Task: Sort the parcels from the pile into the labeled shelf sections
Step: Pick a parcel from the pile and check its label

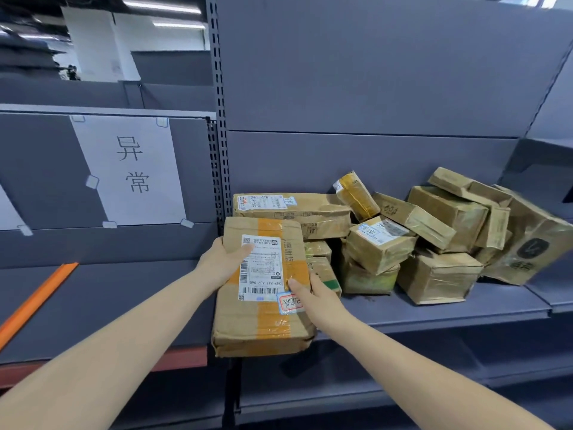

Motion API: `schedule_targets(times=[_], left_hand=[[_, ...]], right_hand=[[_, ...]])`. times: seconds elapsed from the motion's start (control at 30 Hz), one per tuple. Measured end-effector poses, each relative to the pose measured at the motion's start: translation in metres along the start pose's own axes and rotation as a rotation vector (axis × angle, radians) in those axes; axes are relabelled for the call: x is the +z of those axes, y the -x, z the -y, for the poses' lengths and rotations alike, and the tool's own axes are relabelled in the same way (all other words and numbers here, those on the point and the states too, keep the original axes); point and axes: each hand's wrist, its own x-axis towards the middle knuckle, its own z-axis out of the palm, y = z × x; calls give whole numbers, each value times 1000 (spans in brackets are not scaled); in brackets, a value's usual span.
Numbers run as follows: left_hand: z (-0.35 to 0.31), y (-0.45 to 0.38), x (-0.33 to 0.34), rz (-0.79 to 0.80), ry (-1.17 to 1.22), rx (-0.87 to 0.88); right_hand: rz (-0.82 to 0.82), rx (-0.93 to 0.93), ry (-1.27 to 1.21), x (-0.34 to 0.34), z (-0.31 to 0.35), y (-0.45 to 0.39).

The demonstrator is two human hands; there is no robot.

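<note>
I hold a flat brown cardboard parcel (263, 318) with orange tape and a white shipping label, lifted in front of the shelf edge. My left hand (221, 259) grips its left edge, thumb on the label. My right hand (313, 294) grips its right edge, thumb by a small red-and-blue sticker. Behind and to the right lies the pile of brown taped parcels (428, 243) on the grey shelf (434, 308). A white paper sign (130, 169) with two printed characters is taped to the back panel of the left shelf section.
An orange strip (37, 301) lies diagonally on the left shelf board (124, 293). A perforated grey upright (220, 119) separates the two sections. Another shelf unit (552, 169) stands at the far right. A lower shelf runs below.
</note>
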Motion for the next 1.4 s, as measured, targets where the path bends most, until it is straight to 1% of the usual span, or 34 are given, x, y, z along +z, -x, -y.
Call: schedule_targets(times=[0.07, 0.17, 0.33, 0.43, 0.5, 0.57, 0.63, 0.67, 0.73, 0.8, 0.9, 1.0, 1.1, 1.13, 1.2, 1.3, 1.4], left_hand=[[0, 0, 4, -15, 14, 12], [-6, 5, 12, -46, 4, 29], [-7, 6, 31, -83, 72, -27], [-8, 7, 38, -109, 21, -35], [-13, 12, 40, -134, -87, -26], [-19, 19, 42, -203, -260, 34], [-23, 21, 41, -280, -409, 157], [-25, 18, 40, -293, -475, 222], [-27, 9, 38, -258, -631, 329], [-30, 0, 36, -192, -759, 407], [-36, -7, 35, -97, -832, 465], [-43, -12, 34, -8, -864, 453], [-52, -19, 32, 64, -841, 401], [-54, -20, 30, 70, -844, 394], [-56, -19, 26, 59, -854, 393], [-57, -13, 23, 33, -809, 352], [-51, -9, 19, -3, -757, 302]], right_hand=[[2, 12, 13, -9, 7, 0], [51, 34, 41, -29, 19, -8], [78, 49, 99, -54, 26, -28], [66, 56, 95, -56, 22, -30], [40, 59, 103, -54, 18, -28], [-14, 62, 122, -52, 14, -22], [-124, 73, 121, -47, 12, -10], [-196, 82, 123, -44, 9, -2], [-332, 119, 134, -32, 3, 18], [-421, 159, 68, -16, 2, 39], [-442, 212, -184, 9, 8, 62], [-362, 379, -366, 33, 20, 75], [-209, 557, -482, 60, 26, 76], [-173, 583, -514, 68, 28, 75], [-184, 585, -584, 77, 29, 69], [-260, 573, -652, 80, 26, 64], [-331, 518, -659, 70, 18, 62]])
